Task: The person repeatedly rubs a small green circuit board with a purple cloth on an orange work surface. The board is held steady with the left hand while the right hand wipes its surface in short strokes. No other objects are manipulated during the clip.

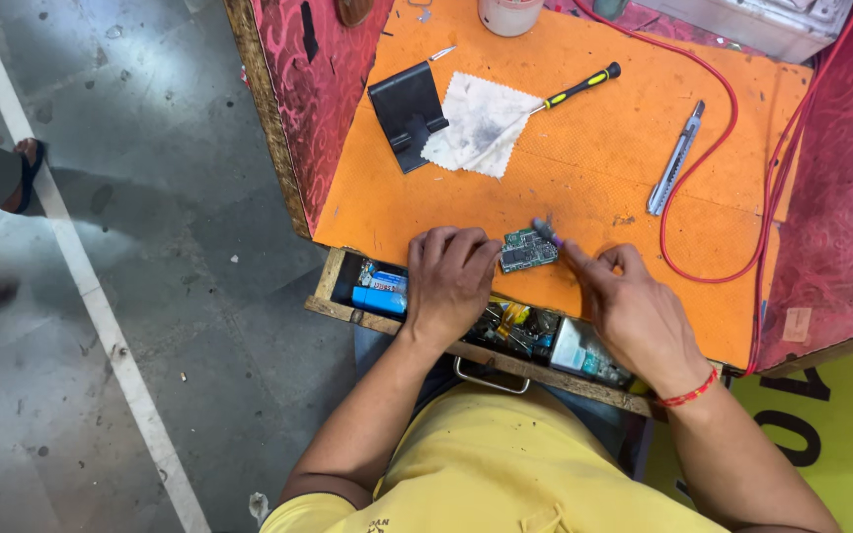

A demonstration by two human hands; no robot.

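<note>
The left hand pins a small green circuit board on the orange mat, fingers curled onto its left edge. The right hand pinches a slim tool at the board's upper right corner. Probing appears underway; steady, fine tip placement is required next.

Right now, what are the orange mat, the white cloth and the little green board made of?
Orange mat: probably rubber or foam, matte and finely textured. White cloth: thin fabric, zigzag edges, grey stains. Green board: likely rigid circuit board with shiny metal parts, steadied by the left hand.
</note>
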